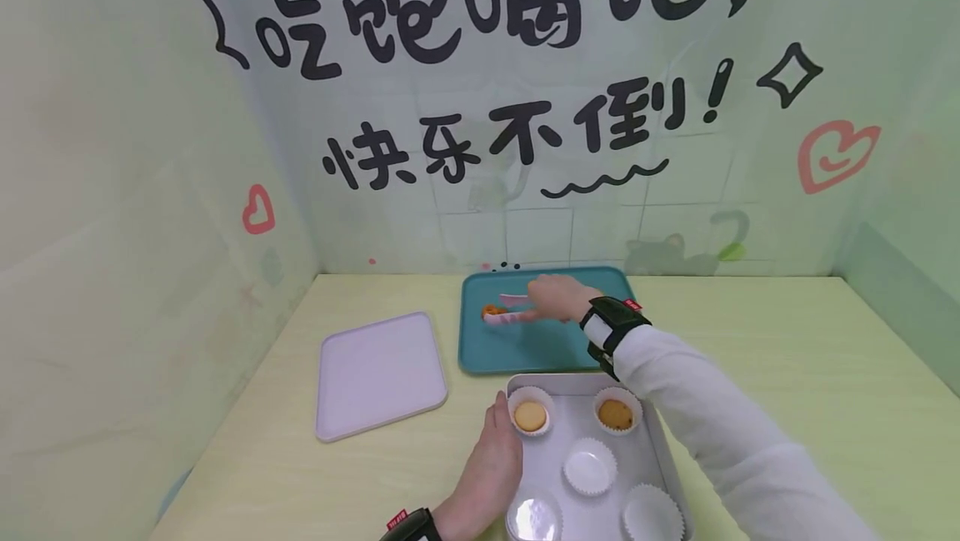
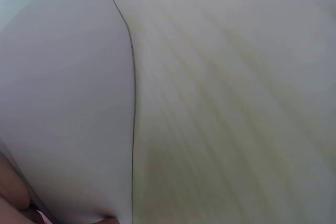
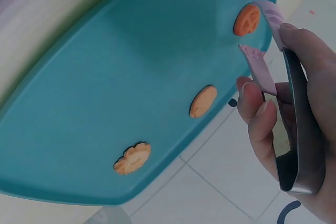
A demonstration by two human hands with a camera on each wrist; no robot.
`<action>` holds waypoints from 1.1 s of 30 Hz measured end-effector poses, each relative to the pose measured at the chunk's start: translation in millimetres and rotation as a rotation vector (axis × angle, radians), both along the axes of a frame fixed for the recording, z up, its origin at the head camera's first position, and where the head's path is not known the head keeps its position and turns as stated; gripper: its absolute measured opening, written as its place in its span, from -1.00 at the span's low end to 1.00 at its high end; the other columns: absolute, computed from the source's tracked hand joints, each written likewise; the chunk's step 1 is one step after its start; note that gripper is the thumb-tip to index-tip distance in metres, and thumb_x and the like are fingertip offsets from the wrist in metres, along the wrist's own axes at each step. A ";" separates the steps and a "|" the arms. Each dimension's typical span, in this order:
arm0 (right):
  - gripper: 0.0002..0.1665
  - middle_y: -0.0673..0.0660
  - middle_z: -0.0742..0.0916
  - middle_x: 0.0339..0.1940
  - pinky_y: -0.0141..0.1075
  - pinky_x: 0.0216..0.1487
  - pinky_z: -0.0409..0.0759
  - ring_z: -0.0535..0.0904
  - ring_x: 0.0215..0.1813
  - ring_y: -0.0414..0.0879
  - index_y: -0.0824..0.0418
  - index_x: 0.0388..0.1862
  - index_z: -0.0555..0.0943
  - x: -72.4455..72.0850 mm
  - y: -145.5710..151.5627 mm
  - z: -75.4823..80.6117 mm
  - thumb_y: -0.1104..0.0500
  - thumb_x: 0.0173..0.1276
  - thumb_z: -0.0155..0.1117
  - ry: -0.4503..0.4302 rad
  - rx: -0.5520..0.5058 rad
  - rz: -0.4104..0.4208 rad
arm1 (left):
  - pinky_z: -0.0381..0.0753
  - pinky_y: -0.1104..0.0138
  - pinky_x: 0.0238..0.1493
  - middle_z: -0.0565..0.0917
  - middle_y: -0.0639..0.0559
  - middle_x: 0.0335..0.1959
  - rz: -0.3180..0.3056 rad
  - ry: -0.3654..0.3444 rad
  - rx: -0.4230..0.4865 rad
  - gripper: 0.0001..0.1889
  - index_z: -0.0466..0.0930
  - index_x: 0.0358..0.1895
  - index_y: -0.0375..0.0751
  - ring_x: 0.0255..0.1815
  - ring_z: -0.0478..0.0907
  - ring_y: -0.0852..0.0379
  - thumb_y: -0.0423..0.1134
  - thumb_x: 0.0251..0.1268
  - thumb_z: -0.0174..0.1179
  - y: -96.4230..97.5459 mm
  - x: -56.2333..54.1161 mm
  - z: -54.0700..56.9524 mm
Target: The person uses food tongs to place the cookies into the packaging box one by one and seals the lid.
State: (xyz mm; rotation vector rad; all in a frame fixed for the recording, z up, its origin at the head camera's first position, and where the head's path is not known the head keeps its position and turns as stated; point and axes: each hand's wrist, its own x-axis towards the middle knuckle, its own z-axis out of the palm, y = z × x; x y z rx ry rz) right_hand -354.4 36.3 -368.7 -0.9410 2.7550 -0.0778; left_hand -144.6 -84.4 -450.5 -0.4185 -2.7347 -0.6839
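Note:
My right hand (image 1: pixel 558 298) holds tongs (image 3: pixel 299 129) with a metal body and pink tips over the blue-green tray (image 1: pixel 555 353). The tips stand apart beside an orange-brown round biscuit (image 3: pixel 247 20), one of them against its edge. A plain oval biscuit (image 3: pixel 203 102) and a scalloped biscuit (image 3: pixel 133 158) lie on the same tray. My left hand (image 1: pixel 495 458) holds the left wall of the white baking tray (image 1: pixel 551 512), skin showing on both sides of its rim in the left wrist view. Paper cups (image 1: pixel 590 467) stand inside, two with a round biscuit (image 1: pixel 530 416) each.
A flat lilac tray (image 1: pixel 382 374) lies on the pale wooden table (image 1: pixel 757 358), left of the blue-green one. Behind the table rises a wall (image 1: pixel 540 232) with black lettering. The baking tray stands close in front of the blue-green tray.

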 end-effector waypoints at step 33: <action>-0.65 0.05 0.48 -0.60 -0.32 -0.47 0.41 0.39 -0.49 -0.10 0.22 -0.48 0.54 -16.9 -30.0 -1.0 -0.06 0.23 0.21 0.134 0.131 0.040 | 0.56 0.35 -0.32 0.36 -0.39 -0.15 -0.005 0.064 -0.013 -0.51 0.12 0.09 -0.75 -0.13 0.46 -0.12 -0.59 0.07 0.03 -2.7 1.7 -0.6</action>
